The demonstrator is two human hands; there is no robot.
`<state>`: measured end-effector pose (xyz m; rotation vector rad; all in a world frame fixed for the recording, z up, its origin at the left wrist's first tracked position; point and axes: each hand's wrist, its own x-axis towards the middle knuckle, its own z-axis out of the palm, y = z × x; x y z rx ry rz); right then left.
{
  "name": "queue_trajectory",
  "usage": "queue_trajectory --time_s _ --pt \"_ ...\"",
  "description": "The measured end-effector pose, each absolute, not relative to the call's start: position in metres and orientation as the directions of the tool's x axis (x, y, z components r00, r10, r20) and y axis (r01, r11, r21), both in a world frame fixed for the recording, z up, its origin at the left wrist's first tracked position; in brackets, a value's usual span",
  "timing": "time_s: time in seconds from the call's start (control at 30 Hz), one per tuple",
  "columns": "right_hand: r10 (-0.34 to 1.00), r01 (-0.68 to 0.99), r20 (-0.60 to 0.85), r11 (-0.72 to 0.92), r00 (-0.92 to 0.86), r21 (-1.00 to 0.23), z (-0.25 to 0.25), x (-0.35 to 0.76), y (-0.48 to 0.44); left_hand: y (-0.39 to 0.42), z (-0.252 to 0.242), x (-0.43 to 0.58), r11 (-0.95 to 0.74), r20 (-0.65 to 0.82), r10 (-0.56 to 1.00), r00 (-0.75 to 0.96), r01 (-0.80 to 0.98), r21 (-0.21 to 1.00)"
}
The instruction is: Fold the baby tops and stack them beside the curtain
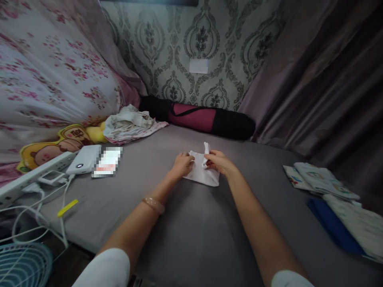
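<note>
A small white cloth [197, 175] lies on the grey bed sheet [155, 159], partly folded over. My left hand [182, 164] is at its left edge, with curled fingers gripping the fabric there. On the other side my right hand [220, 162] pinches a narrow fold of the same cloth, which stands up above the rest. The cloth's near edge rests on the sheet. My fingers cover parts of both sides.
Folded cloths [326, 181] and a dark blue cloth [335, 227] lie on the right. A black-and-maroon long bag [194, 117] runs along the wall. On the left are crumpled clothes [130, 121], a white power bank [85, 159], a power strip [32, 179] and cables.
</note>
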<state>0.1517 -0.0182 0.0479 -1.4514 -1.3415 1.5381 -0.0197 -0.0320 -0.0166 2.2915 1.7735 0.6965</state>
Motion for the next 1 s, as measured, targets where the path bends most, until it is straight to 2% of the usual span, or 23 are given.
queue_trajectory --time_s 0.1,0.23,0.37,0.53,0.77,0.83,0.87,0.93,1.0 --pt "0.93 0.281 -0.326 -0.271 -0.172 -0.921 0.035 0.128 -0.017 -0.036 -0.024 -0.038 -0.173 0.197 0.977 0.075 0.823 0.542" --pt "0.956 0.448 -0.274 -0.199 -0.107 -0.871 0.012 0.106 -0.011 -0.035 -0.031 -0.043 -0.165 0.153 0.986 0.07 0.581 0.797" --pt "0.972 0.53 -0.219 -0.141 -0.087 -0.836 -0.007 0.099 -0.002 -0.033 -0.034 -0.041 -0.085 0.1 0.995 -0.015 0.417 0.905" --pt "0.985 0.573 -0.152 -0.079 -0.081 -0.815 -0.017 0.092 0.002 -0.032 -0.034 -0.042 -0.025 0.052 0.997 -0.051 0.422 0.906" --pt "0.963 0.483 -0.231 -0.138 -0.138 -0.865 -0.003 0.096 -0.002 -0.034 -0.025 -0.04 -0.003 0.079 0.99 -0.113 0.556 0.831" --pt "0.986 0.487 -0.141 -0.08 -0.089 -0.87 0.007 0.112 -0.002 -0.036 -0.024 -0.04 -0.026 0.096 0.992 -0.086 0.593 0.805" --pt "0.997 0.522 -0.052 -0.018 -0.051 -0.852 0.011 0.121 -0.003 -0.037 -0.023 -0.039 -0.04 0.106 0.992 -0.071 0.619 0.785" --pt "0.988 0.659 0.146 0.141 -0.048 -0.739 0.016 0.138 -0.005 -0.039 -0.024 -0.039 -0.052 0.128 0.99 -0.061 0.682 0.73" --pt "0.966 0.784 0.212 0.245 -0.148 -0.57 0.013 0.148 -0.008 -0.04 -0.025 -0.039 -0.041 0.139 0.988 -0.072 0.738 0.674"
